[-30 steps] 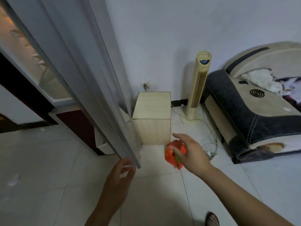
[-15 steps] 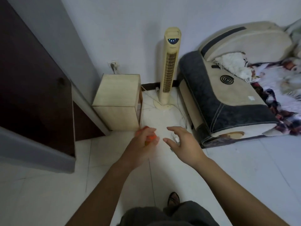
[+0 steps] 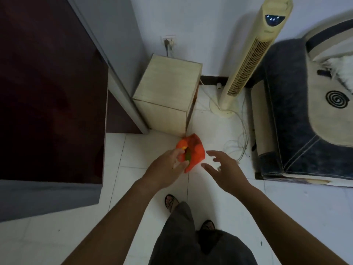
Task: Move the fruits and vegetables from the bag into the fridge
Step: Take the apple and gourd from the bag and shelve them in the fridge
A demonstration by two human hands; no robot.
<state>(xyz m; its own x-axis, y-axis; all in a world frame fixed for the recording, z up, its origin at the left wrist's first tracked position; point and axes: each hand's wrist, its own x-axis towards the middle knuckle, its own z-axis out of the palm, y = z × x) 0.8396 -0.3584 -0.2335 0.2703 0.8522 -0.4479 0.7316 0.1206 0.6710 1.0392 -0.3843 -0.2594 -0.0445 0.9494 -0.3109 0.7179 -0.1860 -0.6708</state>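
The orange plastic bag (image 3: pixel 195 150) is pinched in the left grip (image 3: pixel 166 169); the right grip (image 3: pixel 227 170) is spread wide, holding nothing, just right of it, apart.

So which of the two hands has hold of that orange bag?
The left hand: it grips the orange bag by its edge. The right hand hovers beside the bag with fingers spread, holding nothing.
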